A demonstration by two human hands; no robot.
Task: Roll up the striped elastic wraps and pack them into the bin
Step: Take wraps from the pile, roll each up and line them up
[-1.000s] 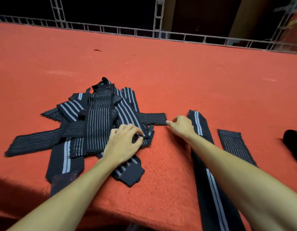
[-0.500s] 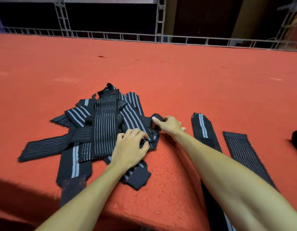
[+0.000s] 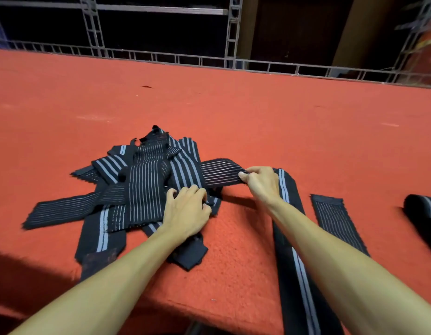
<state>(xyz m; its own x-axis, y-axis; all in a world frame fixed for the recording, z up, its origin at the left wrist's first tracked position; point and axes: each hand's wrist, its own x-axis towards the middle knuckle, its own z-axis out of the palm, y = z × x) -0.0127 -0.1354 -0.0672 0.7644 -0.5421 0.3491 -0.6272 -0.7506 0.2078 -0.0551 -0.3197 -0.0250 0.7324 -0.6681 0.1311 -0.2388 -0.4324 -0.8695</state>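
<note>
— Pulling one wrap point(image 3: 219, 172) out of the pile point(image 3: 142, 184) on the red surface point(image 3: 258, 117), is it?

— Yes. The right hand point(image 3: 260, 183) pinches its end; the left hand point(image 3: 186, 209), fingers curled, grips the pile at its near edge.

— I think it is soft, light and stretchy. Better to hold the flat end, so it does not twist.

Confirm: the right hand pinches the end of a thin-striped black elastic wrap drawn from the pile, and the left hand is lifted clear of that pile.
Wrong on the left hand: in the head view it rests on the pile of striped black wraps, fingers curled into it. The right hand does pinch the end of the thin-striped black elastic wrap drawn from the pile.
</note>
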